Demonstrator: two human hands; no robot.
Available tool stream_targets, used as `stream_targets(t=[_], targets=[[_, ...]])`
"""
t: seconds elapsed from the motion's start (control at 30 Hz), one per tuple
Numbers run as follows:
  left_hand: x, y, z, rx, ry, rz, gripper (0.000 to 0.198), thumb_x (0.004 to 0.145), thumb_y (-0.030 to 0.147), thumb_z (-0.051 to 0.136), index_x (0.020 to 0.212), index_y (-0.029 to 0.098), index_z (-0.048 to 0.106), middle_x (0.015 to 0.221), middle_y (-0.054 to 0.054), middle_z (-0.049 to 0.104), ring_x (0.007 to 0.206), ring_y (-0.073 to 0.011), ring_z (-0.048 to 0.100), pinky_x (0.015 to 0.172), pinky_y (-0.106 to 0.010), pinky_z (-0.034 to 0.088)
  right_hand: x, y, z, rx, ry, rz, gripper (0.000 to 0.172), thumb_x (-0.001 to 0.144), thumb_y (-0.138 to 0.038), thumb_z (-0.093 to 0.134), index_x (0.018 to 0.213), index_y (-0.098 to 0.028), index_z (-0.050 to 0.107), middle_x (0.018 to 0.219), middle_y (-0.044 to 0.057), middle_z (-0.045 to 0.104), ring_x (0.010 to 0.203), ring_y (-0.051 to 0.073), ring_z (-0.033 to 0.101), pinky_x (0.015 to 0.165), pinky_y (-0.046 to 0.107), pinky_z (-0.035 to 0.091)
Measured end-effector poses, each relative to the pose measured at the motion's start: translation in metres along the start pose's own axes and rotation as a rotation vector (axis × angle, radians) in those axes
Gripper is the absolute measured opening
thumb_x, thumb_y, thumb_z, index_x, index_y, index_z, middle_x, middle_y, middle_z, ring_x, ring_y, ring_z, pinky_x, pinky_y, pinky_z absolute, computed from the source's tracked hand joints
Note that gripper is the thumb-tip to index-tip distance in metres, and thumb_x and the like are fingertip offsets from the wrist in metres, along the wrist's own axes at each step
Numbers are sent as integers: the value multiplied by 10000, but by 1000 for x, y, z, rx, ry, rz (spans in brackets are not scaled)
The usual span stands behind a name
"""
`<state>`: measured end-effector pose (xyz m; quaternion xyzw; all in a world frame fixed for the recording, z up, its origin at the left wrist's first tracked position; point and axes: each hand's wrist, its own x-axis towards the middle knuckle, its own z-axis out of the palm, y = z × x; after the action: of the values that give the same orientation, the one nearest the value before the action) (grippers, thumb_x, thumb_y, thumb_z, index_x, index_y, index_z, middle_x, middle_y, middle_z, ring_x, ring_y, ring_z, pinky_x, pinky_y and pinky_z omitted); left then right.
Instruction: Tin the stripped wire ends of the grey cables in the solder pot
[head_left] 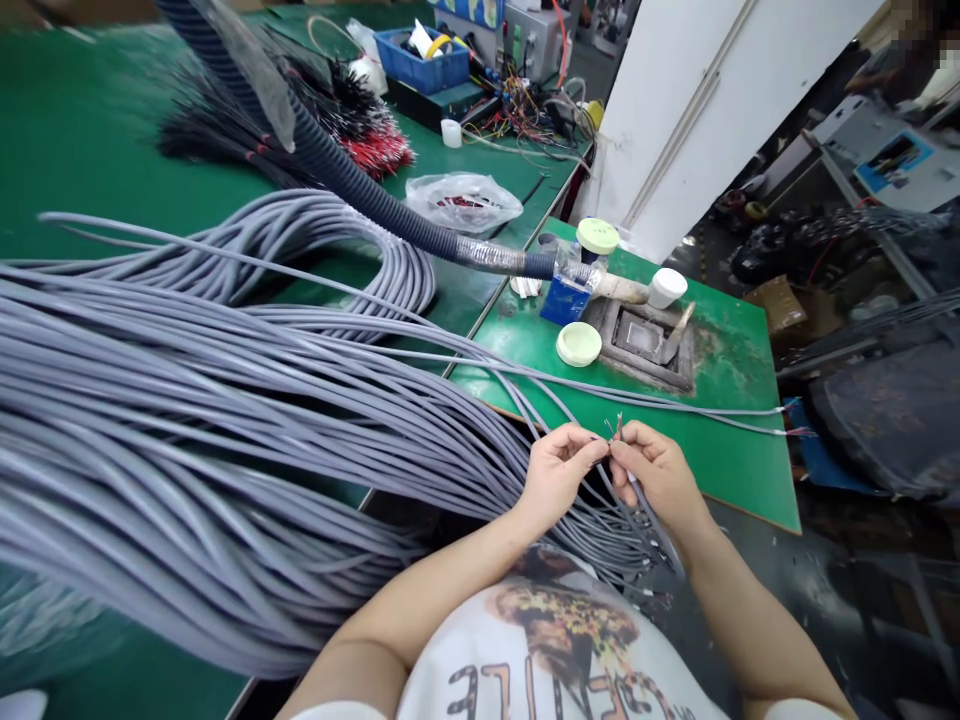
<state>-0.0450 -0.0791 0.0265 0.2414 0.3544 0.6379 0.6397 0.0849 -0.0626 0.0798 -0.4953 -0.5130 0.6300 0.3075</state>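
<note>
Close to my body, my left hand (559, 468) pinches the fine wires at the end of a grey cable. Right beside it, my right hand (656, 470) is closed around the stripped end of that grey cable (661, 540), and thin coloured wires (619, 428) stick up between the fingertips. The fingertips of both hands nearly touch. A large bundle of grey cables (300, 400) spreads from the left and passes under my left forearm. Two cables with stripped ends (780, 412) lie across the green board beyond my hands.
A soldering pot (641, 335) with a scraper sits on the green board (750, 470), near a round lid (578, 343), a white cup (667, 287) and a blue box (566, 298). A dark hose (360, 185) arches overhead. Black wires (225, 125) and a blue bin (422, 60) are behind.
</note>
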Motion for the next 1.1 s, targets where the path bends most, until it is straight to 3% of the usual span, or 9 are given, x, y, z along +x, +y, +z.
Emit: stream_targets(t=[0.23, 0.6, 1.1], targets=[[1, 3, 3, 54, 30, 38, 226, 682, 328, 755, 649, 142, 632, 611, 14, 610, 588, -90, 523, 616, -230, 429, 4, 3, 5, -96, 113, -83, 264, 856, -379, 605, 709, -183, 505, 495, -65, 540, 327, 44, 440, 347, 157, 306], [11, -5, 1, 7, 28, -29, 221, 703, 330, 738, 705, 140, 625, 608, 28, 582, 579, -78, 496, 601, -215, 409, 21, -1, -1, -231, 120, -137, 251, 850, -369, 601, 702, -187, 511, 484, -65, 520, 340, 56, 433, 363, 180, 322], [37, -30, -27, 78, -14, -71, 312, 717, 418, 715, 784, 128, 622, 579, 29, 572, 497, -68, 507, 514, -198, 435, 123, -49, -35, -537, 9, -83, 294, 742, -409, 665, 655, -173, 513, 453, -45, 517, 326, 57, 405, 329, 181, 281]])
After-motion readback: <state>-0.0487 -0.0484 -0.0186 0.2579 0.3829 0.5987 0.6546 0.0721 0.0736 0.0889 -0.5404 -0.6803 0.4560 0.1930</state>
